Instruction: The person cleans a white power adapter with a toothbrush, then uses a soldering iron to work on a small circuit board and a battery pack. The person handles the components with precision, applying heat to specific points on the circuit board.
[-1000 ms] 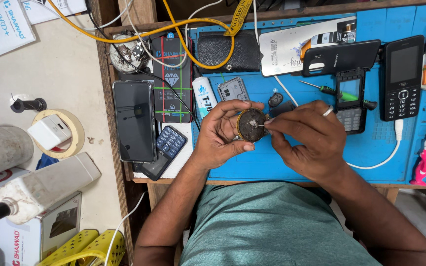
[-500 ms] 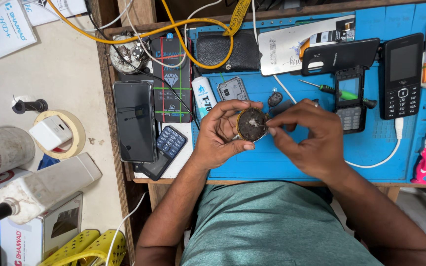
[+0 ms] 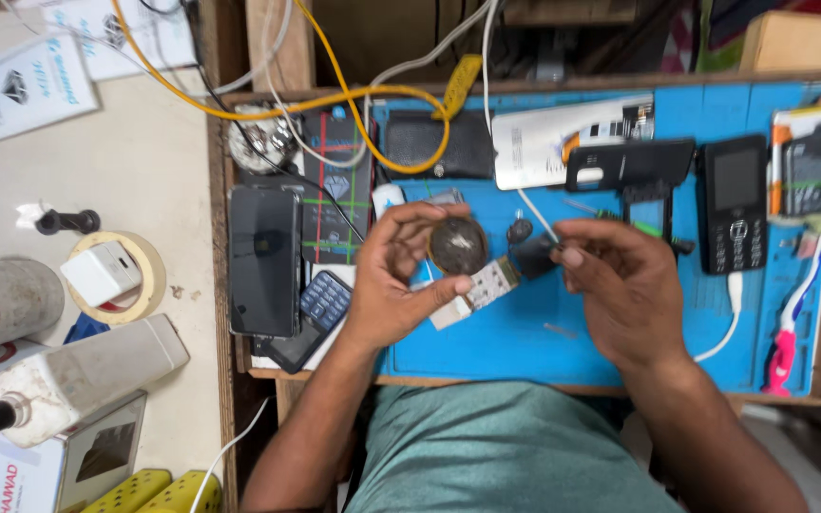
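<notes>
White rectangular package (image 3: 577, 138): top of blue tabletop mat (image 3: 525, 342).
Left hand (image 3: 396, 280): your fingers closed around dark round metal disc (image 3: 458, 245).
Right hand (image 3: 624, 285): you pinch small black part (image 3: 532, 255), just beside disc.

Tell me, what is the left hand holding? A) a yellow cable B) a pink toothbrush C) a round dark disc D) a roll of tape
C: the left hand grips a round dark disc in its fingertips above the blue mat, while the right hand pinches a small dark part beside it.
</notes>
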